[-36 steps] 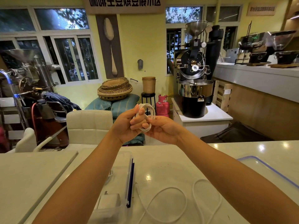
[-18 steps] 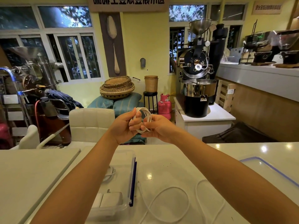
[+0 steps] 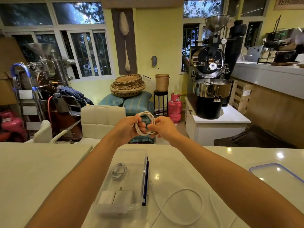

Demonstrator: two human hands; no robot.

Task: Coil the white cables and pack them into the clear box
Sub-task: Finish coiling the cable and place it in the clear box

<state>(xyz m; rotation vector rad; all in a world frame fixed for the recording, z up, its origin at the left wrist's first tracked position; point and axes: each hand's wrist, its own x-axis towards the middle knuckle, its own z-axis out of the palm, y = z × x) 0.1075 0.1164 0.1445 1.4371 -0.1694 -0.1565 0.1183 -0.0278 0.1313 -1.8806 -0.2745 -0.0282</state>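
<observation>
I hold a white cable coil [image 3: 151, 116] up in the air beyond the far edge of the table. My left hand [image 3: 130, 127] grips its left side and my right hand [image 3: 162, 127] pinches its lower right part. Below my arms the clear box [image 3: 131, 153] with a blue-edged side stands on the white table. Inside it lie a small coiled white cable [image 3: 119, 173] and two white chargers [image 3: 115, 197]. A second loose white cable [image 3: 182, 206] lies in open loops on the table to the right of the box.
The box's clear lid [image 3: 278, 176] with a blue rim lies at the right on the white table [image 3: 41, 170]. White chairs [image 3: 102, 119] stand behind the table. A coffee roaster [image 3: 212, 79] and a pink gas bottle [image 3: 175, 104] are further back.
Both hands with the coil have sunk slightly and the coil has been turned between the fingers; the view has tilted down, showing more of the box and the loose cable.
</observation>
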